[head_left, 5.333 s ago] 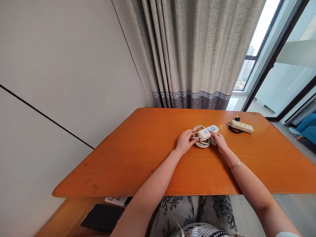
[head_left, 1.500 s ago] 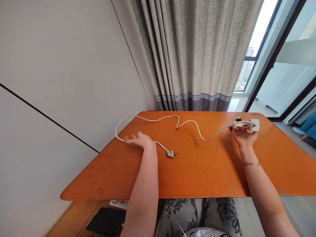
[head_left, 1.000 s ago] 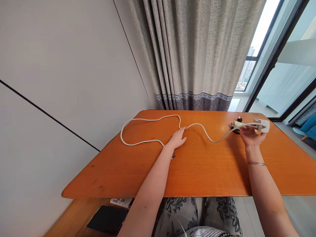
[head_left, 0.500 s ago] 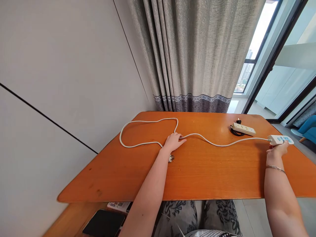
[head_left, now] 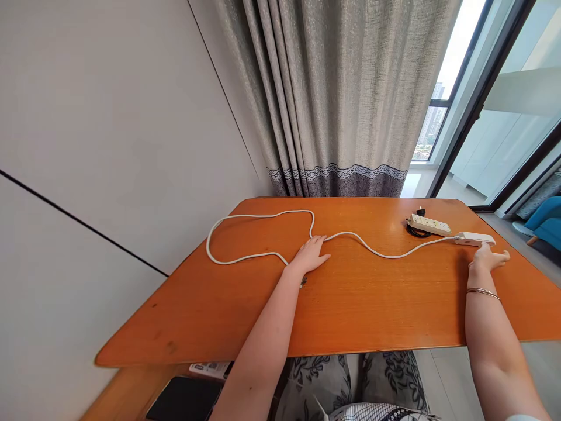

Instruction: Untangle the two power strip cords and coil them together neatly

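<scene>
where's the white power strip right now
The white power strip lies on the table at far right, just beyond the right hand, beside the beige strip.

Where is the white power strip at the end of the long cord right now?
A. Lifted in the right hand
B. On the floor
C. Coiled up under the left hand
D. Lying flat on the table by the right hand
D: the white power strip lies flat on the table, just beyond the open right hand.

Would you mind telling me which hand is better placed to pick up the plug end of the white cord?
Left, probably. The left hand rests on the white cord, with the plug just beside its wrist; the right hand is far across the table.
</scene>
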Demonstrator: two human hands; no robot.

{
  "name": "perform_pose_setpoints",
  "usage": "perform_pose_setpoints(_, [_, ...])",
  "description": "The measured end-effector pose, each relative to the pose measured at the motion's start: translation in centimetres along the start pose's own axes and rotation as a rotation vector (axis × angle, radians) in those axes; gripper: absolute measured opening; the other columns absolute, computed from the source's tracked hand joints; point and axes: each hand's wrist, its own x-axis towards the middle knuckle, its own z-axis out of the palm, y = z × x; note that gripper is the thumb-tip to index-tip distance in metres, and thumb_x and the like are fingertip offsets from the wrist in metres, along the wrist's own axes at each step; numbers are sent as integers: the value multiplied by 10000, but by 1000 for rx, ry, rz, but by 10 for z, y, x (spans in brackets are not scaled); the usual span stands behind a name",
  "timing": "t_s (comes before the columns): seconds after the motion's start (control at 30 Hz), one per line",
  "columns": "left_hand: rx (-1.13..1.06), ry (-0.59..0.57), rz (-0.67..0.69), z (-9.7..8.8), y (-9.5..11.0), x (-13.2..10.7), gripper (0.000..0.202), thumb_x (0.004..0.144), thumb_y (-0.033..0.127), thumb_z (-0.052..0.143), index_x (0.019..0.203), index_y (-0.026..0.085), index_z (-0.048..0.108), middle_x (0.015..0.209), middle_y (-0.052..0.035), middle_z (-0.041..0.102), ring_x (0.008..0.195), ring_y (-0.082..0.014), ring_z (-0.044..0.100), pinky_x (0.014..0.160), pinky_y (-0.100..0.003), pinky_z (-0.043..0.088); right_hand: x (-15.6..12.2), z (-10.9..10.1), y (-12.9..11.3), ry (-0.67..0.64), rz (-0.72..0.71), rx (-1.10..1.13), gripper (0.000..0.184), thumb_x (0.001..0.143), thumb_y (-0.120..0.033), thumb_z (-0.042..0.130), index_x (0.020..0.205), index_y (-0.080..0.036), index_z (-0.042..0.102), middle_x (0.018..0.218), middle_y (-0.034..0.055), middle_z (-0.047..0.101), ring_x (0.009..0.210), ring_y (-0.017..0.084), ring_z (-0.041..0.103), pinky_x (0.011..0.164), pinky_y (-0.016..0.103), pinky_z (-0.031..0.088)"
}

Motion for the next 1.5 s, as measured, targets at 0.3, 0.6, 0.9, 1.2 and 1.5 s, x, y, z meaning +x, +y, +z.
perform_pose_setpoints(0.3, [-6,-35,-14,7,-1,2,740,894,427,547,1546,158,320,1639,-183,277,1532,-320,230,1211,-485,259,-32,13,-47,-277,-234,-77,351,852,-327,525,1129,-160,660,1269,171,629,1280,324,500,1129,490,334])
perform_pose_setpoints(0.6, [-24,-21,-7,10,-1,3,722,898,438,555,1537,179,339,1638,-174,283,1534,-310,227,1213,-479,264,-39,11,-52,-333,-119,-332,512,908,-435,471,1269,-96,600,1267,248,594,1199,396,510,1000,556,407])
perform_pose_setpoints(0.9, [1,27,-4,16,3,5,763,878,415,588,1537,152,310,1641,-219,240,1537,-333,202,1216,-499,236,-33,45,-89,-523,-312,-314,590,803,-211,517,1388,-130,524,1512,182,442,1392,348,385,1134,503,302])
perform_pose_setpoints(1.2, [-3,47,80,5,22,-2,713,912,373,540,1548,146,313,1646,-189,255,1535,-298,228,1235,-452,220,-32,74,-100,-678,-272,-365,667,731,-179,591,1391,-127,504,1387,216,566,1387,387,415,1130,651,265])
perform_pose_setpoints(1.5, [-11,75,143,16,27,0,661,910,370,559,1514,170,382,1636,-168,293,1521,-291,270,1237,-447,231,-37,69,-108,-639,-380,-363,643,723,-196,670,1359,-185,574,1353,178,550,1259,363,502,1072,508,402])
